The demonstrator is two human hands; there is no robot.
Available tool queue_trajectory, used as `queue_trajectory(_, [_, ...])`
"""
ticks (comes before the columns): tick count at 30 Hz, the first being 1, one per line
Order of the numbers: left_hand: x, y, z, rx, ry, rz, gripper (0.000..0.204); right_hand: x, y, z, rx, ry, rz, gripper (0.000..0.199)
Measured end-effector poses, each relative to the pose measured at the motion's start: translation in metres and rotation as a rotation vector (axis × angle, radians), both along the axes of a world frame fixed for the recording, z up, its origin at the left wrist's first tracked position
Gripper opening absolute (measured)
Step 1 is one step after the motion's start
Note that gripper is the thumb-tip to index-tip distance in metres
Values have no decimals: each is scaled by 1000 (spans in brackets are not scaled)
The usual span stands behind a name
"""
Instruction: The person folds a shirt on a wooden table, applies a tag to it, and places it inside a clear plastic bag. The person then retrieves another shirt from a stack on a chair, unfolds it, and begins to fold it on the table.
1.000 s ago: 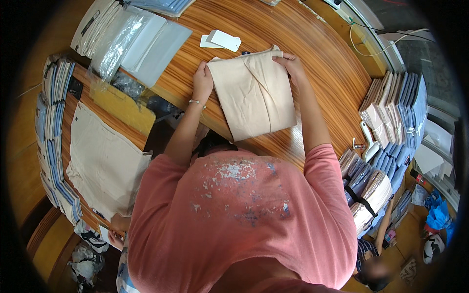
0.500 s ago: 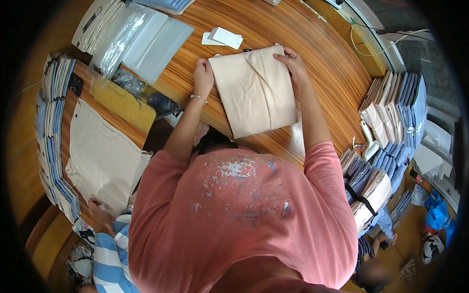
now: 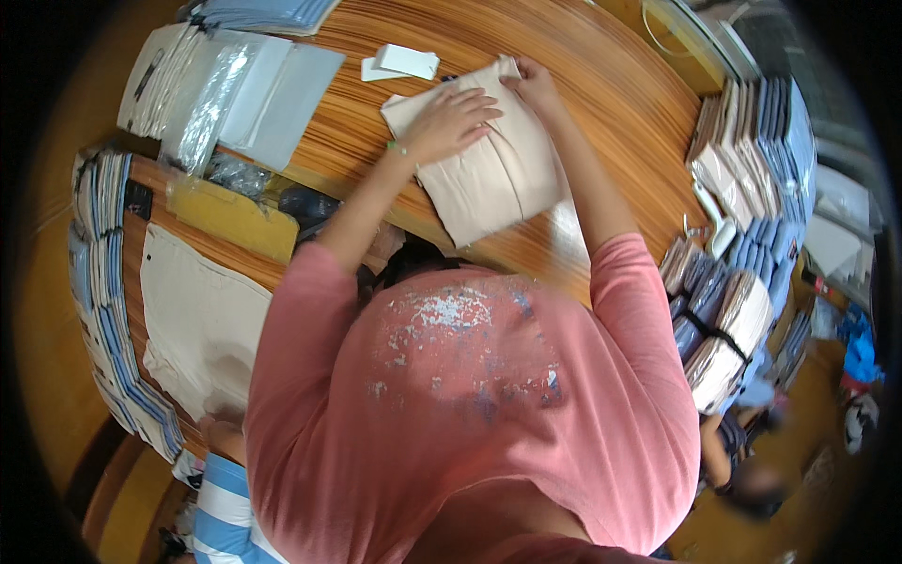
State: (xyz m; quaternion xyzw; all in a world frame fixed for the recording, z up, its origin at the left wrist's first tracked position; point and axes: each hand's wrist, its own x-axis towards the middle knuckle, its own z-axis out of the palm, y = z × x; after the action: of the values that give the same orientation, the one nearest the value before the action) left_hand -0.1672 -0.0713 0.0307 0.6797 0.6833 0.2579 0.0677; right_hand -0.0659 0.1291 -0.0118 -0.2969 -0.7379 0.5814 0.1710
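Observation:
A folded beige garment (image 3: 493,193) lies at a slant on the wooden table in front of me, a crease running down its middle. My left hand (image 3: 453,124) rests flat across its upper left part, fingers spread. At the far right corner, my right hand (image 3: 536,86) pinches the garment's edge between thumb and fingers. Just beyond the garment are white cards (image 3: 402,62), overlapping one another. Whether the garment is a shirt or trousers I cannot tell.
Clear plastic bags (image 3: 282,89) lie at the far left beside stacked folded garments (image 3: 155,80). More garment stacks line the left edge and the right (image 3: 738,150), near a white-handled tool (image 3: 716,221). Another person's hand (image 3: 224,432) touches a cream garment (image 3: 202,315) at the left.
My left hand has let go of the garment's left edge and moved onto its top. The right hand keeps its corner hold. The garment has tilted slightly.

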Motion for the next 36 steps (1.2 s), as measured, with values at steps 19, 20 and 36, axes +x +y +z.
queue_trajectory(19, [4, -9, -24, -58, 89, 127, 45, 166, -147, 59, 559, -79, -37, 8])
queue_trajectory(20, [3, -9, -24, -57, 83, 125, 46, 167, -149, 59, 539, -83, -67, 8])
queue_trajectory(36, [16, -55, -17, 306, -254, 791, 44, 79, -78, 63, 731, 99, -75, 13])
